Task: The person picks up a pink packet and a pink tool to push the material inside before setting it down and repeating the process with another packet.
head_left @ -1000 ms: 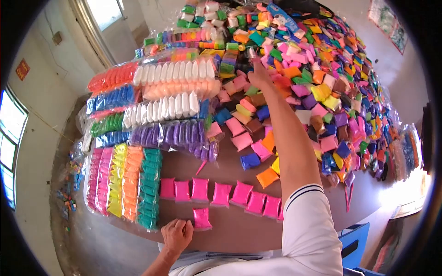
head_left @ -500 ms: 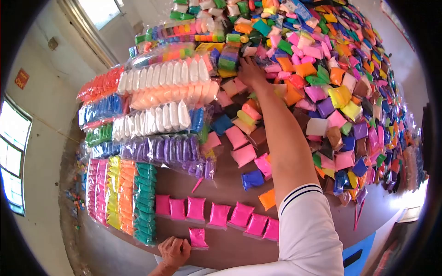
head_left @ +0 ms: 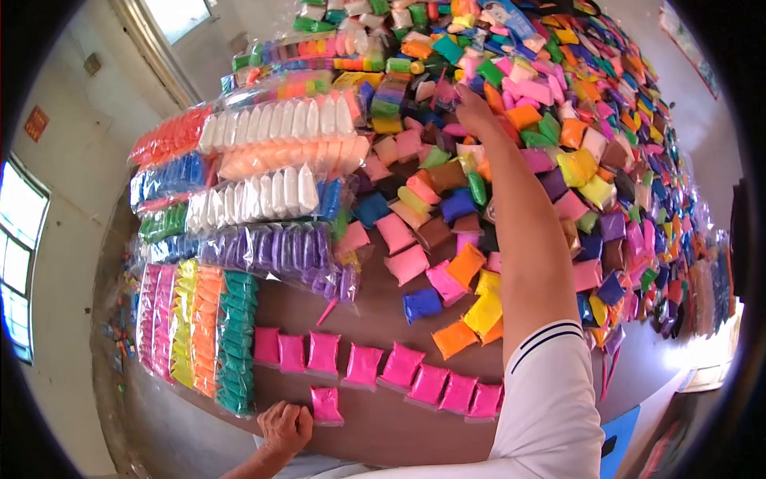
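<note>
My right hand reaches into the large pile of coloured packets. Its fingers point at a pink packet, and their tips are too small and blended with the pile to tell their grip. My left hand rests curled at the table's front edge, just left of a single magenta packet; whether it holds anything is hidden. Above that packet, a row of several magenta packets runs rightward across the brown table. My right forearm passes over the pile's near side.
Clear bags of teal, orange and purple packets lie on the left, with bags of white pieces behind. A thin pink stick lies near them. A blue object stands at the lower right.
My right hand has moved right within the pile, and yellow and orange packets now show beside my forearm. The camera view has shifted slightly. My left hand stays beside the single magenta packet.
</note>
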`<state>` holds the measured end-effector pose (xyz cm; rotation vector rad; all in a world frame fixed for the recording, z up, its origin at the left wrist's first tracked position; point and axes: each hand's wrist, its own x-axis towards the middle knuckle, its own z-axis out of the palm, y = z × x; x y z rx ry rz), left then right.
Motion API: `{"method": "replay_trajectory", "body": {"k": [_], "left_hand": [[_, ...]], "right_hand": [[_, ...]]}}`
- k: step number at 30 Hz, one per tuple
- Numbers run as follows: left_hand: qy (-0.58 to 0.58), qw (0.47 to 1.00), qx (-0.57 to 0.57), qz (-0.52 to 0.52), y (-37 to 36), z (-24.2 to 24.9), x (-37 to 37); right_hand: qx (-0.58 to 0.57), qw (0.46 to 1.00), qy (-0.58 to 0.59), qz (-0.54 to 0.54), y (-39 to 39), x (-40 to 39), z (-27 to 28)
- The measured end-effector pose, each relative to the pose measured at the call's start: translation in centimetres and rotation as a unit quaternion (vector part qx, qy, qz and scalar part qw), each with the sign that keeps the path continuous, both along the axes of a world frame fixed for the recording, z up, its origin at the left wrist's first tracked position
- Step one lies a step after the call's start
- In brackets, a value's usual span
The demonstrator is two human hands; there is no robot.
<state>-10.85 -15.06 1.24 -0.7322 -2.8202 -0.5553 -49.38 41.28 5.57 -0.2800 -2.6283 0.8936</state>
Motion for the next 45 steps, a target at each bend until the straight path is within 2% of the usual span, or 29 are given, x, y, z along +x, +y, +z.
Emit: {"method": "replay_trajectory", "body": {"k": [3,4,6,7,8,10,11,14,15,16,18,19,20,22,23,24,26,32,35,38,45], "left_hand": [[-0.007,1.0,0.002,0.004,0.1,0.2,0.0],[-0.01,1.0,-0.001,0.001,0.0,0.2,0.0],[0.0,1.0,-0.01,-0.005,-0.5,-0.5,-0.1],[0.011,1.0,-0.014,-0.015,-0.7,-0.7,-0.1],[0.009,1.0,-0.017,-0.014,-0.9,-0.8,0.0],[0.002,1.0,-0.017,-0.008,-0.8,-0.6,0.0],[0.001,1.0,-0.016,-0.007,-0.8,-0.5,-0.1],[-0.003,1.0,0.002,-0.013,-0.4,-0.2,-0.2],[-0.008,1.0,0.012,-0.012,-0.3,-0.1,-0.2],[-0.013,1.0,0.021,-0.013,-0.3,0.0,-0.1],[-0.008,1.0,0.011,-0.013,-0.4,0.1,-0.1],[-0.001,1.0,-0.001,-0.014,-0.4,0.2,-0.1],[0.0,1.0,0.004,-0.017,-0.4,0.3,-0.1],[-0.011,1.0,0.006,-0.009,-0.3,0.4,-0.1],[-0.012,1.0,0.011,-0.01,-0.3,0.5,-0.1],[-0.009,1.0,0.009,-0.009,-0.2,0.6,-0.2],[-0.008,1.0,0.012,-0.007,-0.3,0.5,0.0],[0.029,0.999,0.017,0.001,0.0,0.5,0.1],[0.026,0.999,0.027,0.002,0.0,0.3,0.1],[0.035,0.999,0.018,0.006,0.0,0.2,0.2],[0.024,1.0,0.017,0.0,0.0,0.5,0.1]], "right_hand": [[0.096,0.994,0.059,-0.01,-0.1,-1.2,-1.2],[0.092,0.994,0.059,-0.006,-0.6,-1.8,-1.7],[0.2,0.97,0.103,-0.088,-1.6,-2.7,-2.5],[0.222,0.97,-0.003,-0.098,-1.9,-3.0,-1.5],[0.219,0.971,-0.005,-0.096,-2.3,-2.7,-0.8],[0.083,0.987,-0.031,-0.132,-3.1,-2.3,0.0],[0.143,0.978,-0.002,-0.15,-3.2,-1.7,0.1],[0.133,0.975,0.029,-0.175,-0.4,-2.8,-2.0],[0.137,0.969,0.089,-0.186,-0.8,-1.5,-1.2],[0.141,0.969,0.087,-0.185,0.3,-1.7,-1.6],[-0.078,0.981,0.088,-0.155,3.4,-2.2,-1.7],[-0.14,0.971,0.111,-0.157,4.0,-1.5,-0.9],[-0.136,0.971,0.113,-0.159,4.5,-0.7,-0.2],[-0.278,0.94,0.155,-0.122,4.7,1.8,2.2],[-0.286,0.94,0.171,-0.075,7.4,1.3,1.7],[-0.281,0.941,0.172,-0.075,6.8,2.6,3.1],[-0.395,0.89,0.207,-0.088,4.6,6.3,6.5],[-0.349,0.905,0.198,-0.141,7.4,8.8,8.5],[-0.306,0.923,0.156,-0.172,9.1,10.2,8.2],[-0.264,0.937,0.161,-0.166,8.3,12.4,8.8],[-0.198,0.931,0.179,-0.251,10.8,14.6,8.8]]}}
